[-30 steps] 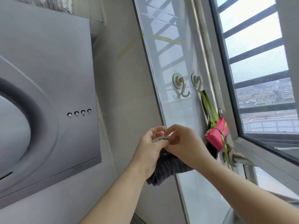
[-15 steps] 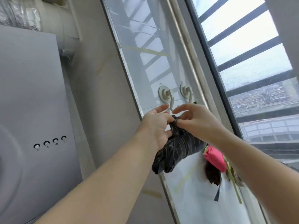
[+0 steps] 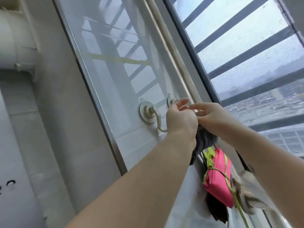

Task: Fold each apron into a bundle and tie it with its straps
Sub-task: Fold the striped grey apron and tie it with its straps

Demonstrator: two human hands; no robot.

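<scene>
Carrier: glossy white tiled wall panel (image 3: 115, 76), vertical, edged on the left by a brushed metal strip (image 3: 98, 112). Two cream suction-cup hooks on it, side by side: left hook (image 3: 148, 113) fully visible, right hook (image 3: 171, 101) partly hidden behind the left hand (image 3: 181, 119). Pink folded apron bundle (image 3: 218, 180), tied with lime-green straps (image 3: 209, 156), hangs against the panel below the right hook; attachment point hidden

My two bare forearms reach up and forward and meet. My left hand (image 3: 181, 120) turns its back to the camera, its fingers (image 3: 181, 102) curled at the top; I cannot make out their grip. My right hand (image 3: 213, 118) touches them with its straight index finger, its other fingers curled over the dark striped bundle (image 3: 204, 140) hanging beneath.
</scene>
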